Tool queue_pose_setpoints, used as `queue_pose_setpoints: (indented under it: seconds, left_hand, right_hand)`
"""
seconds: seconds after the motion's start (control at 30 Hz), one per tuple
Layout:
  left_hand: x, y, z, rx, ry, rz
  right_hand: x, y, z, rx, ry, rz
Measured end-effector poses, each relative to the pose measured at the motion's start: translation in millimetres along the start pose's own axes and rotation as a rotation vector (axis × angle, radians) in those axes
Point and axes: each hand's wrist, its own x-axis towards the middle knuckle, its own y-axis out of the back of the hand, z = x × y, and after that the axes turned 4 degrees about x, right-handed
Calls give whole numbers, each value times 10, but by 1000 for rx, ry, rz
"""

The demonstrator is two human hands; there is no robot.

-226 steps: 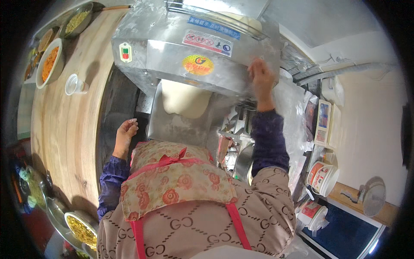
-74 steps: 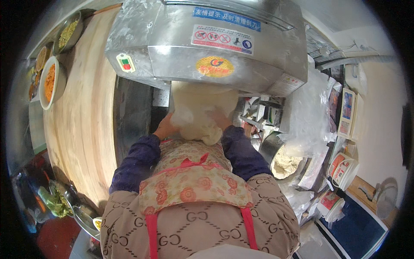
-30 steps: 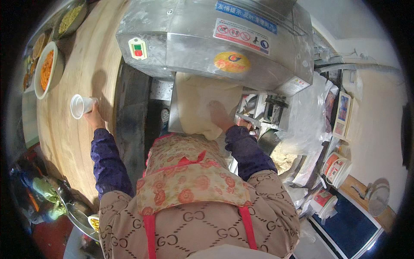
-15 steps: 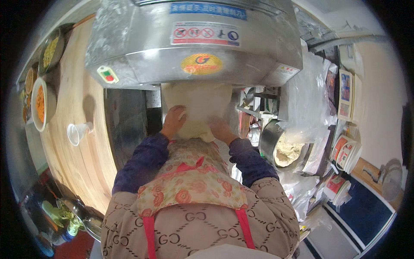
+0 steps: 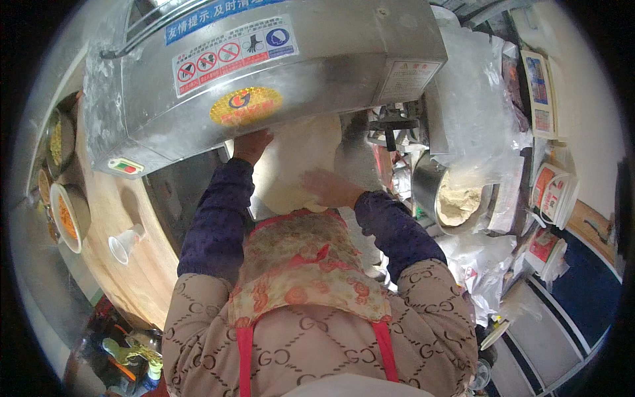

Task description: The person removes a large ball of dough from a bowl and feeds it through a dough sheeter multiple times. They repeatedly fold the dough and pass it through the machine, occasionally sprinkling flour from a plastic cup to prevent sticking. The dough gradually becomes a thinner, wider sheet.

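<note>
Here's the pale dough (image 5: 301,147) spread over the metal tray (image 5: 355,149) beneath the right hand (image 5: 331,188), and off left of the left hand (image 5: 253,145), the wooden table (image 5: 145,284) carries a clear cup (image 5: 123,247).

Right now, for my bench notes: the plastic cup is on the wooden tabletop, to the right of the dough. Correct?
Side is wrong: in the head view, the plastic cup is on the wooden tabletop, to the left of the dough.

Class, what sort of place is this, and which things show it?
Probably a small food-making kitchen: a sheet of dough stretches out below a large steel machine, pale floury stuff fills a metal pot, and orange shreds sit in a bowl.
</note>
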Motion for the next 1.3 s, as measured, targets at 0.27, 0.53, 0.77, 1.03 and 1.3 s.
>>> queue_pose_setpoints:
  seconds: [0.27,0.53,0.77,1.03,1.3]
  left_hand:
    - [146,-369,-584,32,33,383]
    - [177,-542,-780,161,-31,357]
    - [70,-342,-707,259,-22,75]
    - [-15,-223,-594,392,-9,14]
    - [-92,-358,-628,346,-88,183]
  right_hand:
    - [706,99,547,306,109,24]
    - [1486,247,752,-114,-111,145]
    - [911,-14,336,-367,-100,362]
    - [634,458,729,42,-99,-107]
    - [761,574,956,-132,249,33]
